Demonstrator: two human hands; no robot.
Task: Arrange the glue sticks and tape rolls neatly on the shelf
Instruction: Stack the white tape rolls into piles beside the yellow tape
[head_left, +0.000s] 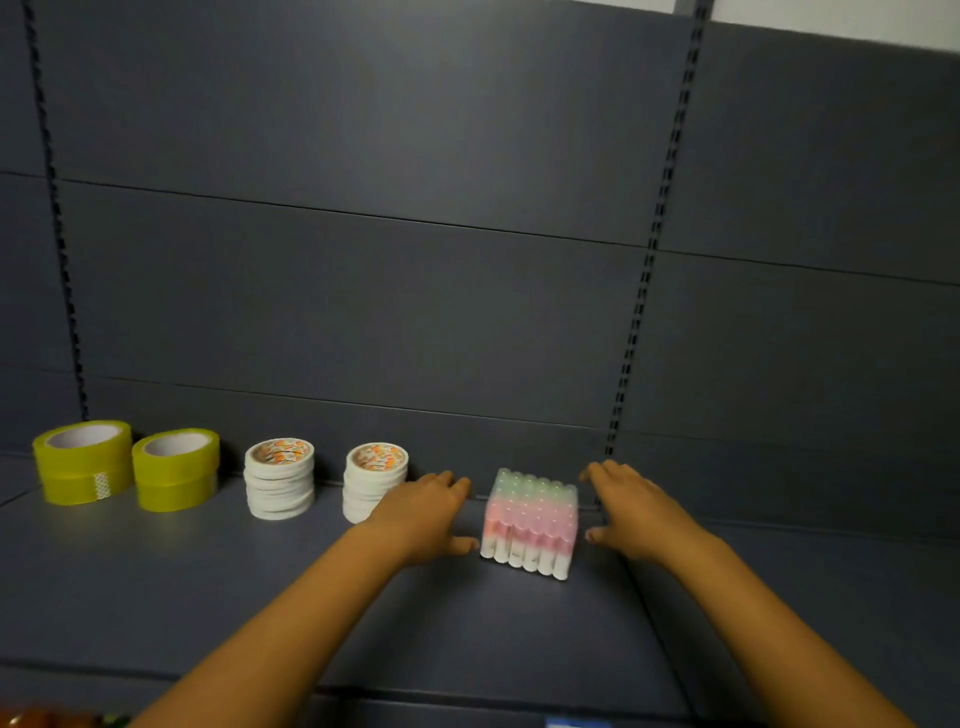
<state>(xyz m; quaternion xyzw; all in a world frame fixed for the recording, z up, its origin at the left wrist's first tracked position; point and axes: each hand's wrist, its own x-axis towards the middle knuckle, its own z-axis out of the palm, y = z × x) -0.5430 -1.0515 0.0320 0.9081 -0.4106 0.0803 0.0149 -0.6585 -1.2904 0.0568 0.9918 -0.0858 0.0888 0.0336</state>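
On the shelf (156, 597), yellow tape (83, 462) and white rolls (279, 478) stand left. The left hand (426, 512) and right hand (636, 512), both spread, flank the glue pack (530, 522) without touching. It looks light and stiff (its wrap likely slippery); squeeze its two sides.

No legible text anywhere.

Orange and red print on the top faces of the two white tape stacks (279, 478) and (375, 480), left of the glue stick pack (530, 522), too blurred to read. Small patterned sticker on the side of the far-left yellow tape rolls (83, 461), likewise unreadable. Nothing readable on the glue stick pack itself or on the grey shelf (208, 597).
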